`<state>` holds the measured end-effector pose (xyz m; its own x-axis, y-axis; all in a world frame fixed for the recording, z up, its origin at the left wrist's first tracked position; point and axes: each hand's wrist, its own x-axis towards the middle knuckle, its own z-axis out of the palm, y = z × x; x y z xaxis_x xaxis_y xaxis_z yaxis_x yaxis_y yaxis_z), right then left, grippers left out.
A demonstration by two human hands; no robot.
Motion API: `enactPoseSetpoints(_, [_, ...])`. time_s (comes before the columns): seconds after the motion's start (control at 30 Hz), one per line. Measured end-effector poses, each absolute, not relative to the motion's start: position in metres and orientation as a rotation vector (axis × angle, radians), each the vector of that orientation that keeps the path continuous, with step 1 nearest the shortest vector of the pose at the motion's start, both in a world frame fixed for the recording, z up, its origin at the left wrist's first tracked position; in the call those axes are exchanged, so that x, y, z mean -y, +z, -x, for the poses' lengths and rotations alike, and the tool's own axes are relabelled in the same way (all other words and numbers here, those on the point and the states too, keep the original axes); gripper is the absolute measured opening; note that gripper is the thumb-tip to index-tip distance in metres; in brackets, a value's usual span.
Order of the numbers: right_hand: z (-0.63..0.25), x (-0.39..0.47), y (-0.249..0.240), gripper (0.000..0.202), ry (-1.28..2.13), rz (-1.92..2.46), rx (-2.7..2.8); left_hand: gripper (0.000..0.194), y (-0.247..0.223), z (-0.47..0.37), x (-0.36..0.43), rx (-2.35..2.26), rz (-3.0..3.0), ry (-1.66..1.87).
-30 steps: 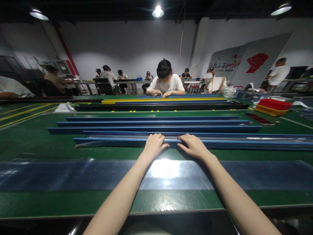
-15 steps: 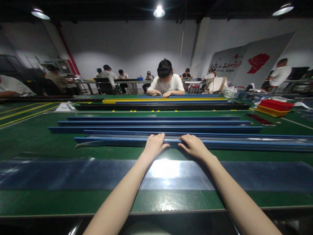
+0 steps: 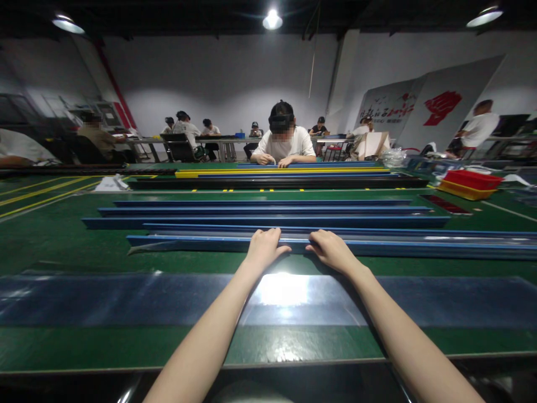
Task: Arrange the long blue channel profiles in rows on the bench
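Note:
A long blue channel-shaped profile (image 3: 403,248) lies crosswise on the green table (image 3: 84,252). My left hand (image 3: 264,246) is closed over its near wall, thumb on the front face and fingers over the top edge. A short way to the right, my right hand (image 3: 329,247) grips the same wall, its fingertips curled into the channel. Shiny clear material shows inside the channel, and a loose transparent flap hangs at its left end. Between my forearms and out to both sides, a wide clear plastic strip (image 3: 126,299) lies flat, reflecting the lamp.
Beyond my hands lie several more blue profiles (image 3: 260,221), then a black profile (image 3: 285,183) and a yellow profile (image 3: 193,174). A co-worker (image 3: 283,140) sits opposite. A red bin (image 3: 472,180) and a dark red flat object (image 3: 447,205) lie to the right.
My left hand has shifted very slightly to the left along the profile. Otherwise the hands, profile and clear strip look the same.

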<state>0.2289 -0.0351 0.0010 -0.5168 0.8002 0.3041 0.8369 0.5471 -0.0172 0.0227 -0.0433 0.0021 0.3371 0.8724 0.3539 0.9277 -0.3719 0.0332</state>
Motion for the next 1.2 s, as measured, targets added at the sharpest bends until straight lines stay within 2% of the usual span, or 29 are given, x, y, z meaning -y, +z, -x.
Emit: enactPoseSetpoints(1.2, [-0.2296, 0.036, 0.0008, 0.031, -0.169, 1.345, 2.531, 0.03, -0.0026, -0.0229, 0.0459, 1.535, 2.458, -0.45])
